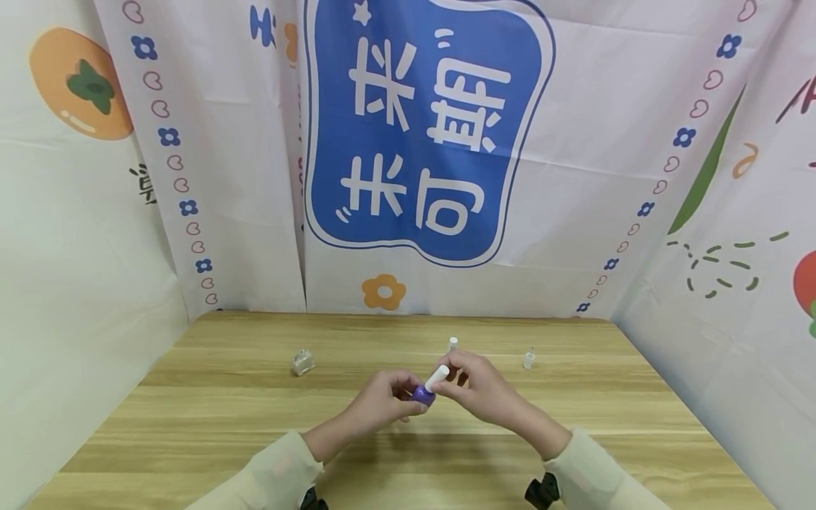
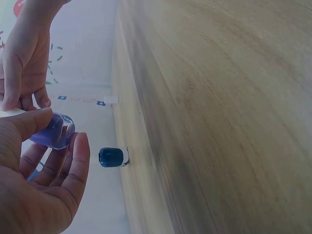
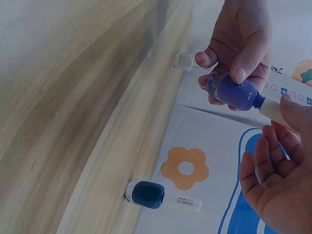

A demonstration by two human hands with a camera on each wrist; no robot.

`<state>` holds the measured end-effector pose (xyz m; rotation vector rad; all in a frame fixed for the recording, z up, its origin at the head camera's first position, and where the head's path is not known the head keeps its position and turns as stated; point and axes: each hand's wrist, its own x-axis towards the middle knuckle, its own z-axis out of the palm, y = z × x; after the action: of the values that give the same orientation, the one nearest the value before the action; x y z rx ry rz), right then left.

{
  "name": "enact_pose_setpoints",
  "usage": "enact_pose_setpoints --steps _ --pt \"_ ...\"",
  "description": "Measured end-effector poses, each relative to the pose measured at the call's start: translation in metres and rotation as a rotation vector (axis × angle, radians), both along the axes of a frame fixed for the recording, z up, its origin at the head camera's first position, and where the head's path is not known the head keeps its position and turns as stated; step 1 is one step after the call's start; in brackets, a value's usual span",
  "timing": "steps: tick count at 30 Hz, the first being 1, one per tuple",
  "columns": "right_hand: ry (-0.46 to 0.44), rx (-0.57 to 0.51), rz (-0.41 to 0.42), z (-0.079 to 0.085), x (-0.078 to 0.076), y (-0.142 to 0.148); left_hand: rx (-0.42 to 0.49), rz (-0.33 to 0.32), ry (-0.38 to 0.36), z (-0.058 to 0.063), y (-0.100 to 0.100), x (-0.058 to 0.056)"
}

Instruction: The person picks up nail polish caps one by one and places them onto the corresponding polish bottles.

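Over the middle of the table my left hand [image 1: 382, 402] holds a purple nail polish bottle [image 3: 238, 92] between thumb and fingers. The bottle is tilted, its neck toward my right hand [image 1: 479, 388]. My right thumb and fingers pinch the bottle's long white cap [image 1: 437, 378]. In the right wrist view a bit of purple neck shows between cap and bottle; whether the cap is still threaded on, I cannot tell. Behind my right hand stands a dark teal nail polish bottle [image 3: 147, 194] with a white cap, mostly hidden in the head view.
A small clear glass bottle [image 1: 303, 362] is on the table to the left. At the right stands a white cap [image 1: 528, 360] with a thin brush stem pointing up. Printed cloth [image 1: 574, 212] hangs behind the wooden table [image 1: 191, 439] and along both sides.
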<state>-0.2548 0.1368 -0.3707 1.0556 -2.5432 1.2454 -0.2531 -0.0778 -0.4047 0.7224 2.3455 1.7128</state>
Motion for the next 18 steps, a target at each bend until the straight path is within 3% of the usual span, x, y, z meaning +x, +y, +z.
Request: enact_pose_setpoints --steps 18 --pt "-0.034 0.006 -0.096 -0.008 0.001 -0.0072 0.047 -0.01 0.01 -0.0082 0.0025 0.0021"
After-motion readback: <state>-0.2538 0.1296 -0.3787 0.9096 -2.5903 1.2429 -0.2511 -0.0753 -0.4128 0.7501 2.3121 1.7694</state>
